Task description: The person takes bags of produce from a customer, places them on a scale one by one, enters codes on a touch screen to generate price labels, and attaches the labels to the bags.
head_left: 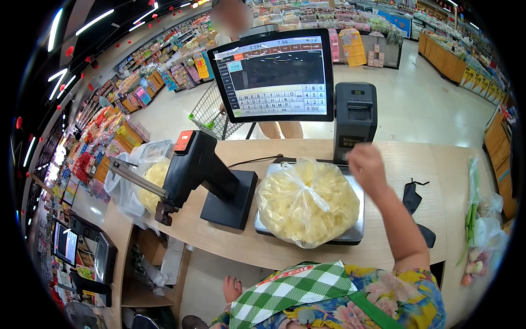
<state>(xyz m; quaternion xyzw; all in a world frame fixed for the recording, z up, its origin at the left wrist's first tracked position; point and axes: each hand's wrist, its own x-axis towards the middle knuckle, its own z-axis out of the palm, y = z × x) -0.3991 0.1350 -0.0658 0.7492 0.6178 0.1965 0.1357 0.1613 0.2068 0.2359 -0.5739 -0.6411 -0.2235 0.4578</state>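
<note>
A clear tied bag of pale yellow pieces (307, 205) rests on a steel-topped scale (355, 225). My right hand (364, 164) is raised beside a dark grey printer (355, 109), just right of the bag, its fingers curled; their inner side is hidden. Down by the green checked apron (293, 293), my left hand (232, 288) hangs with fingers apart and holds nothing. A lit touchscreen (271, 74) stands behind the bag. Left of it are a black post-mounted device (205, 175) and another bag of yellow pieces (154, 183) among translucent plastic bags.
The wooden counter (433, 159) carries a black cloth item (412, 200) and bagged long green vegetables (472, 197) at right. Across it stands a person (223, 39) with a shopping cart (213, 118). A second screen (64, 244) sits lower left, above open shelving.
</note>
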